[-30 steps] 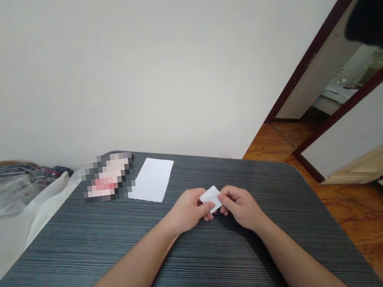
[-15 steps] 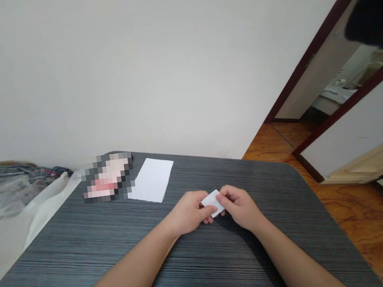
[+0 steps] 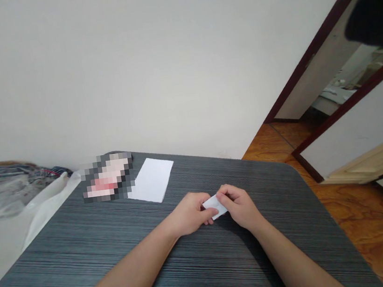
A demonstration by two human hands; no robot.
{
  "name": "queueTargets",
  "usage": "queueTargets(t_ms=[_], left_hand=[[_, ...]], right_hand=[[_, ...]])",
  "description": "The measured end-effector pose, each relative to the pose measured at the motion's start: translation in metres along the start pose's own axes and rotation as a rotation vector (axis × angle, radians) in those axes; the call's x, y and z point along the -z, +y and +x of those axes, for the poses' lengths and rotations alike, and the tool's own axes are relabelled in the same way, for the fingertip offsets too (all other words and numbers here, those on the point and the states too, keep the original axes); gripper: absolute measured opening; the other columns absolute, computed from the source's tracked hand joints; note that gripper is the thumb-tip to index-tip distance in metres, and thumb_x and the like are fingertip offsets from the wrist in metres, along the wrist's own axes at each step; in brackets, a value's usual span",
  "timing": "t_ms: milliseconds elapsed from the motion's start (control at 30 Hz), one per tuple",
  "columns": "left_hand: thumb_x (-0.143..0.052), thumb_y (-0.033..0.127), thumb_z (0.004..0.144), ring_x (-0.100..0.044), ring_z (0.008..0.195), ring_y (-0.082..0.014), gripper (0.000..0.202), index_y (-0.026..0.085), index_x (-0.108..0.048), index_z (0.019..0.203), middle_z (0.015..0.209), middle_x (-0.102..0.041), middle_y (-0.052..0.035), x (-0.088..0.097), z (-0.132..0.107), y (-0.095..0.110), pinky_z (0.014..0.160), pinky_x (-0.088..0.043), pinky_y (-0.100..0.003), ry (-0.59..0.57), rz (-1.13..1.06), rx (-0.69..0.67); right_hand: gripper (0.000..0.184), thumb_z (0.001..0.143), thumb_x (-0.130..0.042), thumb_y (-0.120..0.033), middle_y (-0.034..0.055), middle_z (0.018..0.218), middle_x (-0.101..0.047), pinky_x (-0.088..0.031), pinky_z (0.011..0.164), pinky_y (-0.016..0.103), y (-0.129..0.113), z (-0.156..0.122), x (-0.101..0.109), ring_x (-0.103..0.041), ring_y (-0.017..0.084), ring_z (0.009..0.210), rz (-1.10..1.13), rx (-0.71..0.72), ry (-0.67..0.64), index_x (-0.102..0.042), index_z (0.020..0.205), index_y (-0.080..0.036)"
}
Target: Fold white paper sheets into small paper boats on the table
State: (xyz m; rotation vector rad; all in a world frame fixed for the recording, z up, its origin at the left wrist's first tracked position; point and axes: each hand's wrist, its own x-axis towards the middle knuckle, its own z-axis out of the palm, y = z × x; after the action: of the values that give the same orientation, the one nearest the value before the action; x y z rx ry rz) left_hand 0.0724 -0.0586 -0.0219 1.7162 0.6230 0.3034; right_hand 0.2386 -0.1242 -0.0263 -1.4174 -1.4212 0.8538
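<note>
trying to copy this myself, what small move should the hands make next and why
Perhaps the right hand should press its thumb along the small white paper: that thumb lies on the paper's right side, while the left hand grips the left side, likely steadying it.

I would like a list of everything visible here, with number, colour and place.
table: one, dark grey, across lower view
small paper: one, white, lower centre
larger paper: one sheet or stack, white, on table
pixelated area: one, pink and dark, beside larger paper
wall: one, white, behind table
plastic-wrapped items: count unclear, mixed colours, far left
pale sheet: one, whitish, left of table
floor: one, brown, right
door frame: one, dark red, right
dark shape: one, black, upper right
furniture panel: one, cream, right edge
left hand: one, holding small paper's left side
right hand: one, holding its right side
</note>
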Motion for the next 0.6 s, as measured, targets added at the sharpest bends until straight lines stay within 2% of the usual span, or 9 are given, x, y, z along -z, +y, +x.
queueTargets(t_ms=[233,433,600], left_hand=[[-0.053,0.032,0.078,-0.062,0.06,-0.0153,0.019,0.013,-0.059,0.08,0.065,-0.065,-0.0032,-0.0015,0.0002,-0.0017,0.053,-0.046,-0.023,0.001,-0.009,-0.005],[-0.052,0.032,0.079,-0.061,0.058,-0.0148,0.02,0.013,-0.057,0.082,0.067,-0.065,-0.0049,-0.0017,0.0021,-0.0035,0.054,-0.048,-0.024,0.035,-0.108,0.0],[-0.053,0.033,0.079,-0.061,0.059,-0.014,0.022,0.012,-0.058,0.084,0.068,-0.065,-0.0053,-0.0007,0.0032,-0.0058,0.055,-0.048,-0.024,0.051,-0.144,-0.004]], right_hand=[[0.022,0.085,-0.051,-0.025,-0.0011,0.062,-0.05,-0.036,0.054,0.023,0.0008,0.0003,0.0004,-0.046,0.012,0.058,-0.063,0.015,0.023,-0.055,0.065,-0.017],[0.018,0.087,-0.048,-0.032,-0.0012,0.064,-0.056,-0.037,0.045,0.022,0.0048,-0.0022,0.0024,-0.047,0.01,0.047,0.018,-0.096,-0.046,-0.058,0.082,-0.018],[0.024,0.087,-0.049,-0.032,-0.0023,0.053,-0.055,-0.036,0.049,0.021,0.0048,-0.0039,0.007,-0.048,0.01,0.047,-0.104,-0.103,-0.089,-0.054,0.068,-0.018]])
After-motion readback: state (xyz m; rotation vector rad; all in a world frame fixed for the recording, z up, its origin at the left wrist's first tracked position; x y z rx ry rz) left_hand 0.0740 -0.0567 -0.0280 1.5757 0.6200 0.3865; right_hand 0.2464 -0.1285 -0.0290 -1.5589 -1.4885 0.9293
